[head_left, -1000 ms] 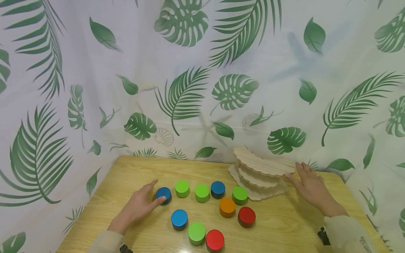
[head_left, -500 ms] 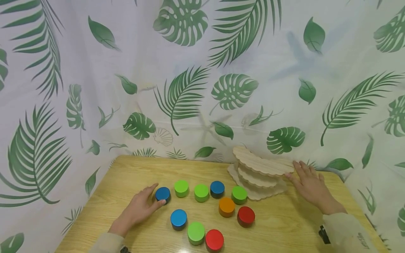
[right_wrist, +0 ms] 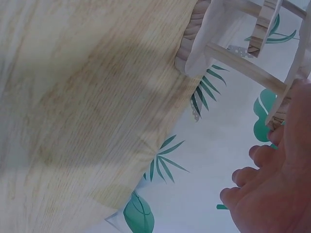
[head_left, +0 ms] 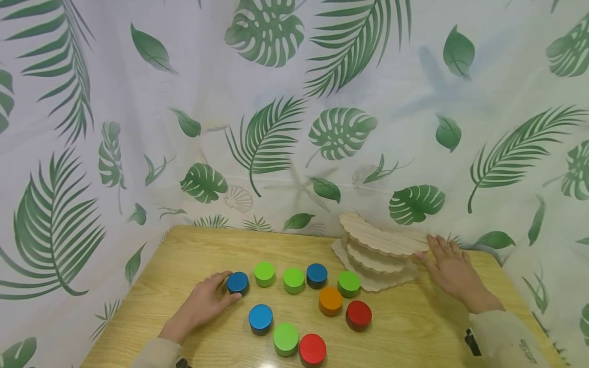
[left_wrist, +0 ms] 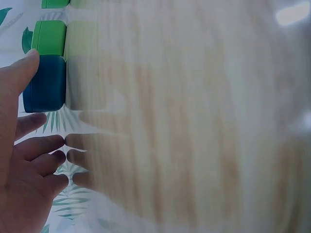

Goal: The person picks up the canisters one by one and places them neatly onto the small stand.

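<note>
My left hand [head_left: 205, 302] is at a dark blue round block [head_left: 237, 283] on the table, index finger at its far side and thumb at its near side. In the left wrist view the thumb overlaps the dark blue block [left_wrist: 44, 85]; the other fingers are bent below it. At the back right, my right hand [head_left: 453, 273] holds the right end of the top board of a tiered wooden stand [head_left: 382, 235] with scalloped edges. Thumb and index finger lie on either side of that end. The right wrist view shows round dowels [right_wrist: 245, 68] joining the stand's tiers.
Several more round blocks stand on the wooden table [head_left: 414, 332]: green [head_left: 265, 274], lighter blue [head_left: 261, 319], orange [head_left: 330, 301] and red [head_left: 313, 349] among them. One green block [head_left: 348, 283] is close to the stand's base. A leaf-print curtain [head_left: 294, 128] hangs behind the table.
The left fingers have drawn in around the dark blue block, the index finger coming down to its far side. The right hand and the wooden stand have stayed in place.
</note>
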Demonstrator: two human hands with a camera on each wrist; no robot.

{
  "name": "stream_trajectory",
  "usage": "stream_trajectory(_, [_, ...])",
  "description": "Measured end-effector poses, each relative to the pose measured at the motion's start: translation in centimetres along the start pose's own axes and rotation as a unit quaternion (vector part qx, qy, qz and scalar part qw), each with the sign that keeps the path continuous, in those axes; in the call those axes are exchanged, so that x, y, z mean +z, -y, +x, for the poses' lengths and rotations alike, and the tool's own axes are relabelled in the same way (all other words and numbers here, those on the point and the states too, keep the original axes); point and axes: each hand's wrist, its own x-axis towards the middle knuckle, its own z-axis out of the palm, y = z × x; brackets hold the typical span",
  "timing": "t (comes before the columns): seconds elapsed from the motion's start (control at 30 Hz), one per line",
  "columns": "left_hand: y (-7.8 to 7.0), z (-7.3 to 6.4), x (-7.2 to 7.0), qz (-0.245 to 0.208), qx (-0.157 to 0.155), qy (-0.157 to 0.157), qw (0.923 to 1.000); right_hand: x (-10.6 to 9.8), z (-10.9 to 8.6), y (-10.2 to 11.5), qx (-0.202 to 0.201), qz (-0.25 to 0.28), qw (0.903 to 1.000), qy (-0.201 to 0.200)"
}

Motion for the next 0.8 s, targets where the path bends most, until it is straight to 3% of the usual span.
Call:
stream_trajectory(0.6, [0.17, 0.34, 0.38, -0.020, 0.008, -0.015, 0.9997, -0.03, 0.00, -0.23, 0.005, 0.013, 0.9999, 0.005])
stream_trajectory(0.8, [0.14, 0.44, 0.20, -0.020, -0.007, -0.032, 0.9993, -0.07, 0.01, -0.09, 0.005, 0.013, 0.9999, 0.008])
